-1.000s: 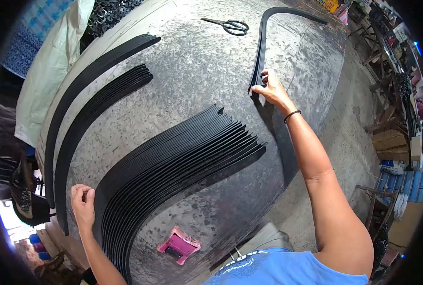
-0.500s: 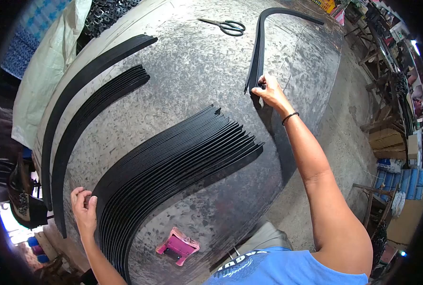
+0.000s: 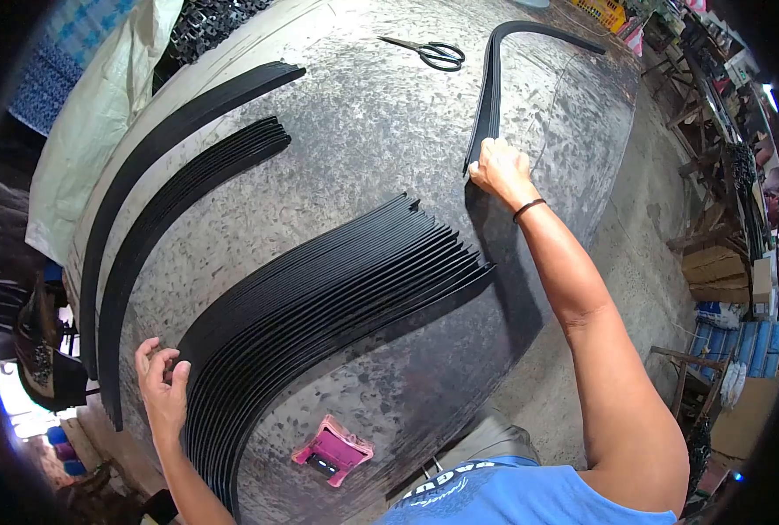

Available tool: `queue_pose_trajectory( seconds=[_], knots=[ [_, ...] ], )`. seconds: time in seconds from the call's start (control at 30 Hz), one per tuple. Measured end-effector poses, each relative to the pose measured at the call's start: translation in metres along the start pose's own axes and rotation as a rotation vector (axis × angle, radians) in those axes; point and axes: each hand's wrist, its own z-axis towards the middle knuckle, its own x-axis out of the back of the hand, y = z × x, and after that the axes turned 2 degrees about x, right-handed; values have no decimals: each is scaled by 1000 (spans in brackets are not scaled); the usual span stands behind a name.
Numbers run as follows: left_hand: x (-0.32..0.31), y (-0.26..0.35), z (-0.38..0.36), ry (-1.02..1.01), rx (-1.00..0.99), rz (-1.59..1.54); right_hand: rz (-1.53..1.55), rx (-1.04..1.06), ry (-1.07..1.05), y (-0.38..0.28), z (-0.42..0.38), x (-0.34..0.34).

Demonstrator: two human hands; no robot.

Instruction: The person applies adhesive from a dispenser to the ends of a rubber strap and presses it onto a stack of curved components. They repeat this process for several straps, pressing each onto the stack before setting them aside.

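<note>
1. The right hand (image 3: 499, 166) was closed on the near end of the bent strip bundle (image 3: 491, 83), far right on the metal table (image 3: 363, 131).
2. The left hand (image 3: 164, 385), fingers curled, touched the near-left end of the fanned strip stack (image 3: 319, 297); whether it gripped, I cannot tell.
3. It seemed best to hold both ends flat and aligned.

A big grey metal table (image 3: 363, 131) is seen from above, covered in curved black rubber strips. The near end of a small bundle of strips (image 3: 487, 87) is gripped by the right hand (image 3: 497, 166) — fingers closed over it. The left hand (image 3: 164, 389) is laid against the edge of the large fanned stack (image 3: 319, 306), probably pinching one strip. Scissors (image 3: 433, 52) are left at the far side, and a pink tool (image 3: 333, 451) near the front edge.
</note>
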Motion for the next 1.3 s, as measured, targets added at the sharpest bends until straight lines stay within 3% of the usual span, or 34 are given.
queue_pose_trajectory(
  seconds=[0.07,0.13,0.27,0.43,0.57,0.67,0.73,0.8,0.93,1.0,1.13,1.3],
  knots=[
    [1,7,-1,-8,3,3,-12,7,-63,-1,8,8],
    [3,14,-3,-15,6,5,81,-121,-253,-2,14,21],
    [9,23,-7,-41,17,-9,139,-256,-154,-2,14,10],
    [15,19,-15,-26,-28,49,281,-326,-190,-6,20,30],
    [21,26,-22,-21,-32,0,509,-331,-39,33,39,33],
    [23,28,-27,-23,-31,-44,641,-263,383,68,46,44],
    [22,29,-28,-22,-42,-73,581,-322,376,66,34,103],
    [23,26,-29,-47,-60,-35,472,-162,565,91,25,123],
    [22,29,-32,-33,-140,-56,410,-264,732,151,-12,159],
    [24,40,-34,-41,-146,-74,549,-317,716,177,-35,172],
    [24,65,-44,-92,-146,-134,524,-337,851,190,-97,201],
    [22,99,-66,-181,-203,-185,145,-504,796,233,-194,201]
  ],
)
